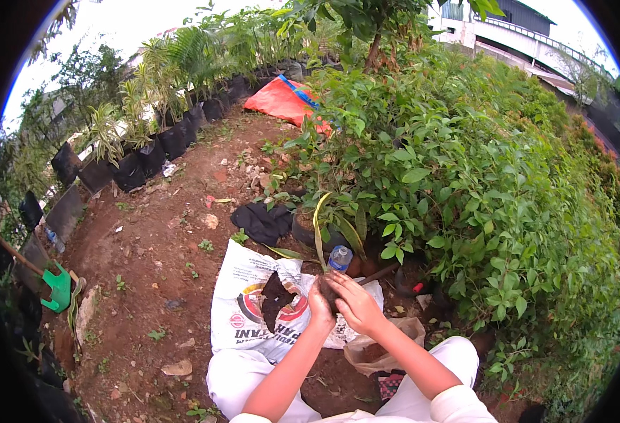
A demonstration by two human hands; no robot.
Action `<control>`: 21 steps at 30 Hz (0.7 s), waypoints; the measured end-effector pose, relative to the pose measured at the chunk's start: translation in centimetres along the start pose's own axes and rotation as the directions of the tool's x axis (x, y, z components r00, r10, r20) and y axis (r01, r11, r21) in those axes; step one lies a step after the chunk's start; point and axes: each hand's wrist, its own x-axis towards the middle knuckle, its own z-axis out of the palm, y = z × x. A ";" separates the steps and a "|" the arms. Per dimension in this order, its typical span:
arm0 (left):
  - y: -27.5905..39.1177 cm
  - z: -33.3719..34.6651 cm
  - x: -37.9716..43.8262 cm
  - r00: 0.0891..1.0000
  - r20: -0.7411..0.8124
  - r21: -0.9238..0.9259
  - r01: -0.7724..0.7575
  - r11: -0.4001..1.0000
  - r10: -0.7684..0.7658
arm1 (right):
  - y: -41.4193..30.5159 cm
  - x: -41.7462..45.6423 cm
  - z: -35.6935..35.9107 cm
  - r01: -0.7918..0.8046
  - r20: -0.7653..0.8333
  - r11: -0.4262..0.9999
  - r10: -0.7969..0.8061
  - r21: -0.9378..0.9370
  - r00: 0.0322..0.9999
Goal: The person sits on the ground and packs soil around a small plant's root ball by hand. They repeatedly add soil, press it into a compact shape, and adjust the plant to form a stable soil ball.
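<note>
My left hand (320,306) and my right hand (356,305) are cupped around the dark soil-covered root ball (330,294) of a snake plant. Its long yellow-edged leaf (318,227) rises upright above my fingers. Beneath my hands lies a white printed plastic sack (236,296) with dark soil (276,301) showing in a torn opening. A plastic bottle with a blue label (340,259) stands just beyond my hands. To the right of my forearms, an open translucent bag (365,357) holds some brown material. A rod-like handle (381,273) lies partly under the leaves.
A crumpled black cloth (262,222) lies past the sack, beside a dark pot (315,232). Dense leafy shrubs (447,185) fill the right. Black planter bags (172,141) line the left, with a green rake head (59,288) nearby. An orange tarp (278,100) lies farther off.
</note>
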 end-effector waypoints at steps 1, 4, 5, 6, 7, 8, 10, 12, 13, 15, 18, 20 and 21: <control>0.4 1.1 -0.8 0.994 -0.108 0.048 0.003 0.999 0.002 | -0.4 0.0 -0.5 -0.041 -0.027 0.998 0.042 0.039 0.999; 0.1 0.1 -0.1 0.996 0.017 0.132 -0.087 0.987 0.086 | -0.2 -0.6 0.2 0.011 -0.022 0.999 -0.012 -0.046 1.000; -0.3 -0.8 0.5 0.989 0.111 0.116 -0.113 0.987 0.100 | 0.2 -0.9 0.7 0.026 0.049 0.998 -0.023 -0.064 0.999; 0.1 -0.9 0.2 0.990 0.091 0.272 -0.131 0.953 0.110 | 0.2 -0.7 0.7 -0.012 0.074 1.000 0.013 -0.014 0.997; 0.1 -0.8 0.1 0.994 0.039 0.299 -0.105 0.949 0.098 | 0.2 -0.8 0.5 -0.052 0.018 0.999 0.052 0.007 0.998; 0.0 -0.6 -0.1 0.996 -0.014 0.323 -0.078 0.943 0.087 | 0.1 -0.9 0.0 -0.092 -0.038 0.995 0.093 0.029 0.995; -0.3 -0.1 -0.2 0.996 0.005 0.372 -0.085 0.924 0.089 | -0.3 -0.4 -0.7 -0.074 -0.174 0.997 0.067 -0.035 0.982; -0.6 0.7 -1.2 0.988 0.013 0.453 -0.145 0.880 0.156 | 0.1 -0.9 0.5 -0.086 -0.108 0.996 0.081 -0.039 0.991; -0.7 1.1 -1.6 0.982 0.022 0.493 -0.172 0.853 0.186 | 0.4 -1.1 1.0 -0.094 -0.077 0.995 0.090 -0.043 0.993; -0.6 -0.1 -0.5 0.998 0.047 0.333 -0.050 0.942 0.036 | 0.9 -1.2 1.3 -0.127 -0.208 0.991 0.134 0.045 0.969; -1.4 0.6 -0.9 0.997 0.012 -0.070 0.080 0.994 -0.079 | 1.0 -1.1 1.4 -0.170 -0.233 0.968 0.211 0.185 0.949; -1.3 0.7 -1.0 0.985 0.110 -0.119 0.149 0.982 -0.136 | 1.7 -1.1 1.5 -0.174 -0.140 0.963 0.205 0.207 0.969; -1.2 0.5 -1.1 0.975 0.157 -0.140 0.181 0.973 -0.159 | 1.4 -0.7 1.5 -0.175 -0.092 0.960 0.199 0.221 0.976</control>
